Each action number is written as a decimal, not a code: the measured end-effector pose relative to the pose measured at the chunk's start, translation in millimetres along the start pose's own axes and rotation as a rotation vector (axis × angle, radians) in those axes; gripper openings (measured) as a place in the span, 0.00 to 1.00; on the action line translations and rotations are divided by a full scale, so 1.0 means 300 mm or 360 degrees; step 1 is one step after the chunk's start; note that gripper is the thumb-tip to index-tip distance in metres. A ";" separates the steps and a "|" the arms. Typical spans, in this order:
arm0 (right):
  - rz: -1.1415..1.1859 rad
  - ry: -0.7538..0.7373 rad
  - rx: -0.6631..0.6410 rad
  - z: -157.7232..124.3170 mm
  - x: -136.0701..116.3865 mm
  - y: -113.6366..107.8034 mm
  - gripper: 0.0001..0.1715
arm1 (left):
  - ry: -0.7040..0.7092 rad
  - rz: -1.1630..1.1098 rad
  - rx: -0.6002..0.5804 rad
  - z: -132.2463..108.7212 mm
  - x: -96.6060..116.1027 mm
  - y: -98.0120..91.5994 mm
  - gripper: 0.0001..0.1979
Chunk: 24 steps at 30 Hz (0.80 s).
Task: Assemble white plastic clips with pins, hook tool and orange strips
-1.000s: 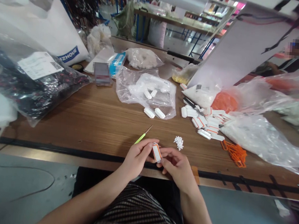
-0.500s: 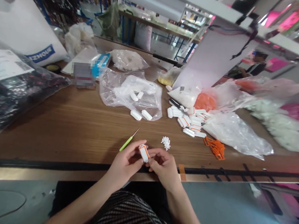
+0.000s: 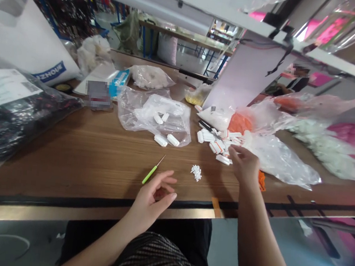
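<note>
My left hand (image 3: 157, 193) hovers above the table's front edge, holding nothing, its fingers curved and parted from the thumb. My right hand (image 3: 244, 163) is at the right side of a pile of small white plastic cases (image 3: 216, 146), some with orange trim. Its fingertips are pinched together against the pile, and what lies between them is hidden. Just beyond my left hand lies a light green hooked-tip or pointed tool (image 3: 150, 174) with a thin metal shaft. A small heap of tiny white pieces (image 3: 196, 172) is between the hands. Orange plastic frames (image 3: 262, 181) show partly behind my right wrist.
A clear plastic bag (image 3: 130, 113) with white cases in and before it lies mid-table. Further clear bags (image 3: 288, 162) fill the right side. At left stand a dark filled bag (image 3: 21, 120) and a white sack (image 3: 28, 31). A person (image 3: 296, 83) is visible at far right.
Both hands held a white case with orange trim together. The right hand has moved right and forward to the pile; the left has let go and opened.
</note>
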State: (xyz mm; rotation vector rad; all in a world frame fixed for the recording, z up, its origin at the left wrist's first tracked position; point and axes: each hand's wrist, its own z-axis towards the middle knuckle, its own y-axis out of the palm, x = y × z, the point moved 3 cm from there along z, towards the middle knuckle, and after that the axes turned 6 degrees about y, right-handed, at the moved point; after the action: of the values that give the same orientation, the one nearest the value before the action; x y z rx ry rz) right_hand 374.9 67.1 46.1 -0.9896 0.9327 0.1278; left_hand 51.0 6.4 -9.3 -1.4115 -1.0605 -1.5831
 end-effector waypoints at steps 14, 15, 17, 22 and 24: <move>-0.0497 -0.0769 -0.0863 -0.094 -0.376 0.442 0.21 | 0.0079 -0.0008 0.0012 0.006 -0.004 0.000 0.16; -0.0531 -0.0777 -0.0869 -0.093 -0.376 0.453 0.25 | 0.0078 -0.0002 0.0014 0.006 -0.005 -0.001 0.16; -0.0583 -0.0793 -0.0861 -0.099 -0.370 0.462 0.30 | 0.0074 0.0011 0.0015 0.006 -0.006 -0.003 0.16; -0.0635 -0.0985 -0.0718 -0.158 -0.333 0.388 0.37 | 0.0073 -0.0020 0.0031 0.009 -0.006 -0.008 0.15; -0.0612 -0.1216 -0.0613 -0.205 -0.311 0.328 0.36 | 0.0081 -0.0031 0.0111 0.010 -0.005 -0.014 0.14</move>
State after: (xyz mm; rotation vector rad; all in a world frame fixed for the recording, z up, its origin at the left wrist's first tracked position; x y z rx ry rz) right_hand 231.4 105.0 35.8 -1.3197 0.0070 0.3405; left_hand 48.3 10.8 -10.9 -1.3115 -1.0918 -1.5729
